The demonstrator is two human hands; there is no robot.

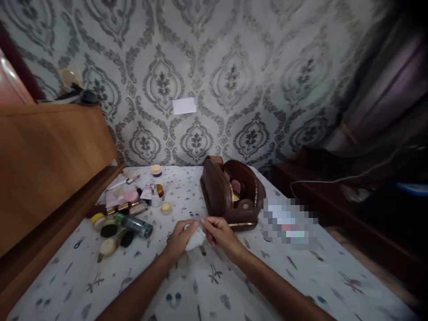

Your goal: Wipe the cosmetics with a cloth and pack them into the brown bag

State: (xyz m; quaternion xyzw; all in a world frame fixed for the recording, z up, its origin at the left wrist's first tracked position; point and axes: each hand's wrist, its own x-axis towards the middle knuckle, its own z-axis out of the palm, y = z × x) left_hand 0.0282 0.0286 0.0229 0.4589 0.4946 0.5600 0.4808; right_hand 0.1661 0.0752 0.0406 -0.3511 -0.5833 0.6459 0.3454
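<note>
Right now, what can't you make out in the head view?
All head view:
- White item: full shape, covered by the left hand's fingers; whether the right hand also grips it is unclear.
- Brown bag: bottom, hidden by its walls and contents.
- Pixelated patch: whatever lies beneath.
- Dark bottle: label, too small.
- Forearms: cut off by lower edge.

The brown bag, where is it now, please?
In the head view, the brown bag sits right of centre on the patterned sheet, just beyond the right hand.
</note>
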